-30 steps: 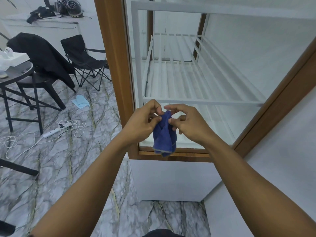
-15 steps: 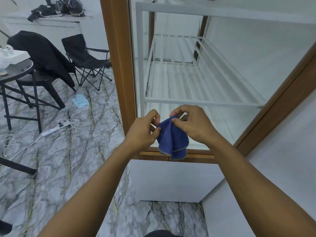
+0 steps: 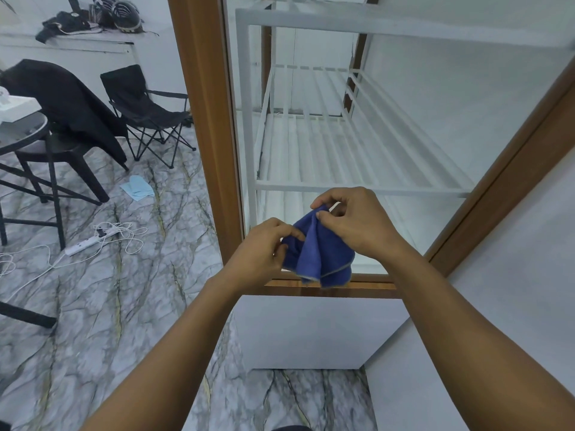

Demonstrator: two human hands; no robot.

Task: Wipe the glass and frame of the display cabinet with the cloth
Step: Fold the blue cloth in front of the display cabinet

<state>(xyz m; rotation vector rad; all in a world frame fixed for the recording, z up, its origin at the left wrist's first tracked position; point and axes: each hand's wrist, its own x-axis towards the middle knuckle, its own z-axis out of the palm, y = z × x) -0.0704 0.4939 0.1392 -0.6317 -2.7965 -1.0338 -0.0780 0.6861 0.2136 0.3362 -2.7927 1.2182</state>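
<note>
cabinet glass (image 3: 404,126) behind; both hands (image 3: 311,241) pinch blue cloth (image 3: 317,253)

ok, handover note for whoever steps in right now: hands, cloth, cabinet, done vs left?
Left hand: pinching the left side of the blue cloth.
Right hand: pinching its top edge. The cloth hangs bunched between both, in front of the cabinet's lower wooden frame, not touching the glass.
Done: cloth in hand only.
Left: fold or spread it, then wipe glass and frame.
</note>
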